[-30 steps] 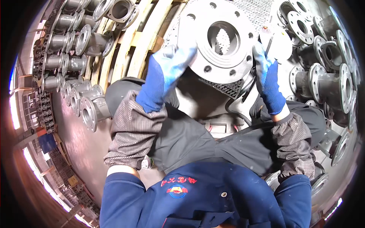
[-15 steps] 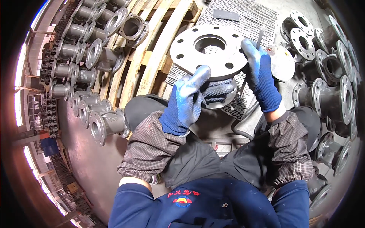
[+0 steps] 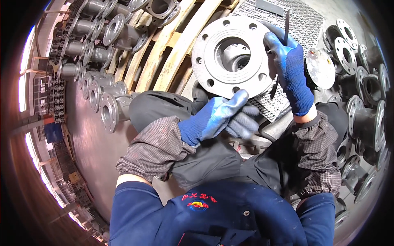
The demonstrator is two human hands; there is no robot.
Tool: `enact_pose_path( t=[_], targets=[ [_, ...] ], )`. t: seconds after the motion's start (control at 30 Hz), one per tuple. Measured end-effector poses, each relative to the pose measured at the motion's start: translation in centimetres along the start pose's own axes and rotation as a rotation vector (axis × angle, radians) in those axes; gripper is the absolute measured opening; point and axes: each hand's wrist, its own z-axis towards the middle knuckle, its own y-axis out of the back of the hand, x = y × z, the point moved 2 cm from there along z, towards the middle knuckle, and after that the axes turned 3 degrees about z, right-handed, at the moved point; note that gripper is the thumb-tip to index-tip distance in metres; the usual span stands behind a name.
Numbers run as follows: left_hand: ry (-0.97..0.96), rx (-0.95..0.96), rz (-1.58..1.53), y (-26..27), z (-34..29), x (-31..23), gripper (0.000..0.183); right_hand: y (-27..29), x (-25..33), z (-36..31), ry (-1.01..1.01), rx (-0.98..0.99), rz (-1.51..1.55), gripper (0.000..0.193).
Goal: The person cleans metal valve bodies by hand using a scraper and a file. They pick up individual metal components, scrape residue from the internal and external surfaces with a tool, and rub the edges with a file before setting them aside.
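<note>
One grey flanged fitting (image 3: 208,49), by the mesh mat (image 3: 303,28), has tipped toward the wearer, bringing its front into fuller view — right hand's (image 3: 283,47) grip closed on a dark rod (image 3: 287,22) at the rim, left hand's (image 3: 223,115) grip, at the lower edge, impossible to tell.

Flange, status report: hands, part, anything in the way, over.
Right hand on flange's right rim, dark rod also in hand. Left hand at lower rim, grip unclear. Flange face toward camera, nothing covering its bore.
</note>
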Motion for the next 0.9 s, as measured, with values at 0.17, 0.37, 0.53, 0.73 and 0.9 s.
enact_pose_path(
  t=[0.17,0.37,0.53,0.73,0.9],
  targets=[
    [-0.307,-0.078,0.24,1.0,-3.4,-5.0,0.039,1.4,-2.0,2.3,0.841,0.151,-0.836,0.027],
    [-0.897,-0.897,0.599,7.0,0.2,-9.0,0.037,4.9,-2.7,0.8,0.291,0.126,-0.367,0.037],
    [-0.31,-0.789,1.058,7.5,4.4,-10.3,0.072,7.5,-4.6,-0.1,0.382,0.268,-0.463,0.053],
    [-0.574,-0.44,1.251,9.2,6.6,-13.2,0.054,6.8,-3.4,-1.2,0.503,0.255,-0.542,0.037],
    [-0.44,-0.54,0.811,9.2,7.1,-12.2,0.047,3.7,-0.6,-1.3,0.618,0.223,-0.757,0.03]
  ],
)
